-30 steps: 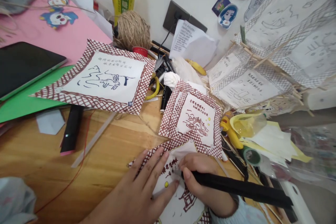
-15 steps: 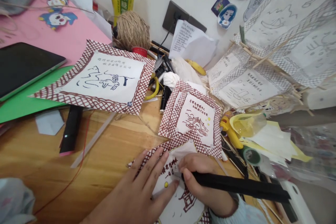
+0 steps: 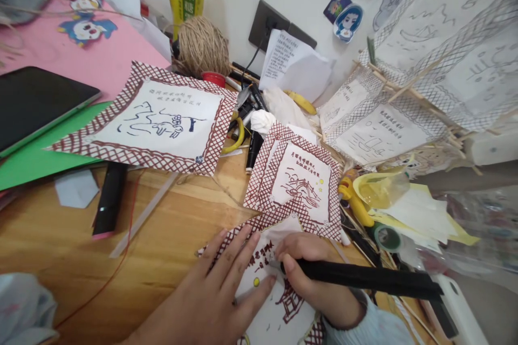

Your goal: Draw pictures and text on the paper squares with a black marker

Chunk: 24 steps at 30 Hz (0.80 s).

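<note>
My left hand point(image 3: 218, 291) lies flat, fingers spread, on a white paper square with a brown lattice border point(image 3: 267, 312) at the table's near edge. My right hand point(image 3: 309, 275) grips a long black marker point(image 3: 364, 276) whose tip rests on that paper beside brown drawn characters. A second lattice-bordered drawing point(image 3: 297, 186) lies just beyond my hands. A larger one point(image 3: 157, 121) with blue strokes lies at the left.
A wooden table point(image 3: 162, 237) carries a black marker point(image 3: 108, 199), a twine ball point(image 3: 202, 46), a tablet point(image 3: 32, 99) on green and pink sheets, yellow scissors point(image 3: 354, 202), tape point(image 3: 386, 237), loose pens and papers. A stick-and-paper frame point(image 3: 408, 102) stands at the right.
My right hand and the marker have shifted slightly up and left on the paper. My left hand stays pressed flat.
</note>
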Motion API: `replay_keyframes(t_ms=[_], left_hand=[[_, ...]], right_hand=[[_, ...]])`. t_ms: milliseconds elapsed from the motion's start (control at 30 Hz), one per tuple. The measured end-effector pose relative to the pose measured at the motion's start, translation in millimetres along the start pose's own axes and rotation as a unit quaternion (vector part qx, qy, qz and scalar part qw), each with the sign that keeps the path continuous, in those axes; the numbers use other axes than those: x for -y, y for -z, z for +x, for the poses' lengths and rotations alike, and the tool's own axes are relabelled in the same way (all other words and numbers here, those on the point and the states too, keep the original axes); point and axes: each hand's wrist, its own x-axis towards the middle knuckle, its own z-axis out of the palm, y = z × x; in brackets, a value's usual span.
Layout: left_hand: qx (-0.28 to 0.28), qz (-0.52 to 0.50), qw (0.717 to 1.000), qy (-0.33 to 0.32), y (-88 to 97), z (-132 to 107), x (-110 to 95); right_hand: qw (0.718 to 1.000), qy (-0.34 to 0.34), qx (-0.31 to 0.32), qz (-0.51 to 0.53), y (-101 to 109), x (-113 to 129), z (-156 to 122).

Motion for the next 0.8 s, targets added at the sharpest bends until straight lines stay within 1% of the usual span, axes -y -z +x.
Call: replay_keyframes(t_ms=[200,300,367,467,500,633,800], left_hand=[[-0.005,-0.008,1.000,-0.001,-0.1,0.2,0.5],[0.005,-0.013,1.000,-0.002,1.7,0.2,0.6],[0.008,-0.013,1.000,-0.004,2.5,0.1,0.8],[-0.003,-0.018,1.000,0.006,1.7,-0.1,1.1],[-0.005,-0.020,1.000,0.010,1.1,-0.1,1.1],[0.002,-0.024,1.000,0.010,0.0,-0.1,1.0],[0.001,-0.022,1.000,0.008,0.9,-0.2,1.4]], right_hand=[[1.000,-0.009,0.009,-0.004,0.3,0.7,0.8],[1.000,0.001,0.010,0.006,0.2,-0.6,0.1],[1.000,0.000,-0.006,-0.006,0.1,-2.3,-1.3],[0.998,-0.011,-0.043,-0.034,0.8,-4.3,-3.0],[0.998,-0.012,-0.045,-0.038,1.3,-4.4,-3.0],[0.999,-0.011,-0.022,-0.047,3.2,-2.4,-0.4],[0.999,-0.003,-0.019,-0.050,3.3,-0.6,2.0]])
